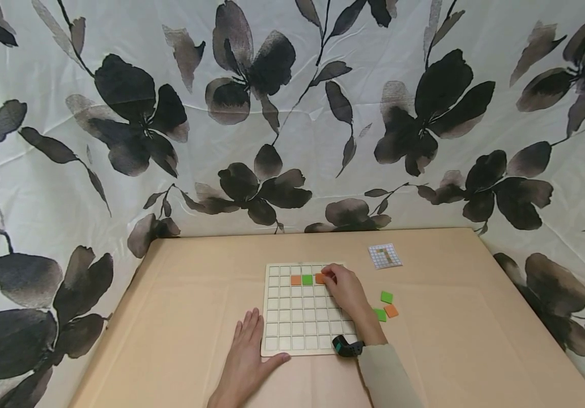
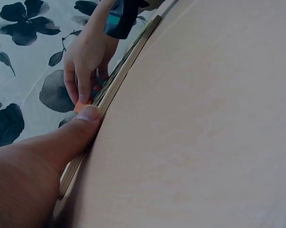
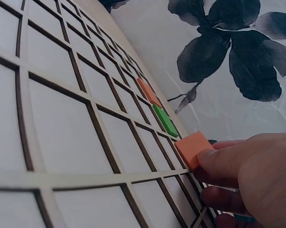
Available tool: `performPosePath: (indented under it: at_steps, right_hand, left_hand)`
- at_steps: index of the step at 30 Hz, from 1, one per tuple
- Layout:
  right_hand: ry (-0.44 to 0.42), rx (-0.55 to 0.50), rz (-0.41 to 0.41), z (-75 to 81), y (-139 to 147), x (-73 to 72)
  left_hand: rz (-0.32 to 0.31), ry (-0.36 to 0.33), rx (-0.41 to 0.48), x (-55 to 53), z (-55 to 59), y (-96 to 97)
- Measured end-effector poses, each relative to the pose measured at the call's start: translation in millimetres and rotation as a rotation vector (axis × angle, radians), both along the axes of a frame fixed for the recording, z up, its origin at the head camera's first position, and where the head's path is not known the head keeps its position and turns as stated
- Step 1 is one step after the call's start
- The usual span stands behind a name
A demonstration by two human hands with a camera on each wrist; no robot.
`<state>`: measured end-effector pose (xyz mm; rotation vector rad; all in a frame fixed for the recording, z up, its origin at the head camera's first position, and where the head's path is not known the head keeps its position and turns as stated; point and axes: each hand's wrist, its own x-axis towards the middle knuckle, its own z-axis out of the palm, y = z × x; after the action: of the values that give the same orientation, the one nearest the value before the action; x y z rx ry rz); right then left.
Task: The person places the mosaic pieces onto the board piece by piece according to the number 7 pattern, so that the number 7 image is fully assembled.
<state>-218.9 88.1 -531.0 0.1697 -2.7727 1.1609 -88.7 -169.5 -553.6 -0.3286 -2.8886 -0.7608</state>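
Pinching a light, stiff orange tile (image 3: 194,148) by its edge, right hand (image 1: 345,292) hovers at centre frame; left hand (image 1: 245,362) lies flat, steadying the grid board (image 1: 292,334).

White fabric backdrop (image 1: 292,141) with large black-grey floral print hangs behind and at both sides, faintly creased. Tan table (image 1: 195,294) with smooth matte top stands in front of it. Light soft, even, shadows weak.

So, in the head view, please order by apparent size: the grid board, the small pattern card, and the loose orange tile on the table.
1. Grid board, clearly the largest.
2. Pattern card, much smaller; it lies farther from the camera, yet looks bigger than the tile.
3. Loose orange tile, the smallest.
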Motion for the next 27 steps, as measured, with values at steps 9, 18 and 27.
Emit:
performPosePath:
  at_steps: [9, 18, 27]
  right_hand:
    - [0.017, 0.077, 0.012, -4.0, -2.3, -3.2]
    - [0.024, 0.098, 0.015, -3.5, -3.2, -2.2]
    - [0.027, 0.116, 0.045, -2.4, -3.1, 0.3]
  left_hand:
    - [0.002, 0.001, 0.005, 0.2, -1.0, -0.1]
    - [0.0, 0.007, 0.005, 0.2, -0.8, -0.6]
    - [0.0, -0.006, 0.007, -0.1, 0.4, -0.1]
